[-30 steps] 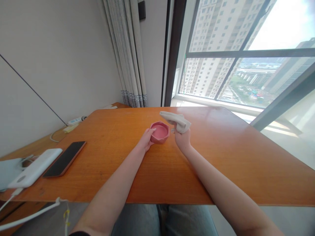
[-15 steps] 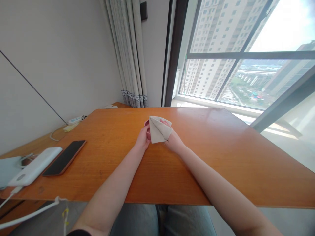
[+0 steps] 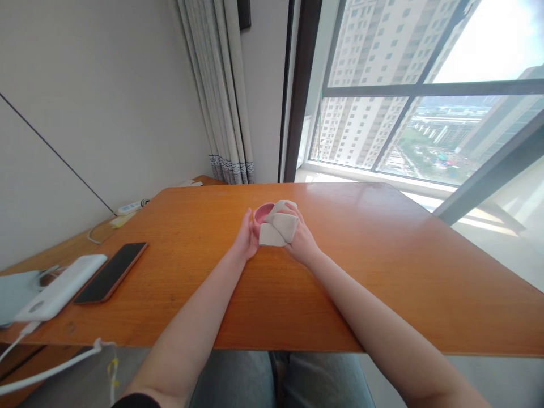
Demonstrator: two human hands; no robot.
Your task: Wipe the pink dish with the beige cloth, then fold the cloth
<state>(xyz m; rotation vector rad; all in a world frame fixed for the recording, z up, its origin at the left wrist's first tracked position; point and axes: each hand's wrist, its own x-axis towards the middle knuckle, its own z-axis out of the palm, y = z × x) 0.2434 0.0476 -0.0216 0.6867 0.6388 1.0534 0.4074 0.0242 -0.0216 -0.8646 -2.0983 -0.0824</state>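
Head view: the left hand (image 3: 245,238), fingers partly curled, grips a round pink bowl (image 3: 262,212) from its left, so a hard push by the right hand (image 3: 303,241), fingers bent round a bunched off-white fabric cloth (image 3: 272,234), might slip it loose. The bowl lies between both hands' fingers, with the orange-brown wooden worktop (image 3: 178,243) beyond it.

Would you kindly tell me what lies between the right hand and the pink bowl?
In the head view, the cloth lies between the right hand and the bowl, hiding the bowl's right part.
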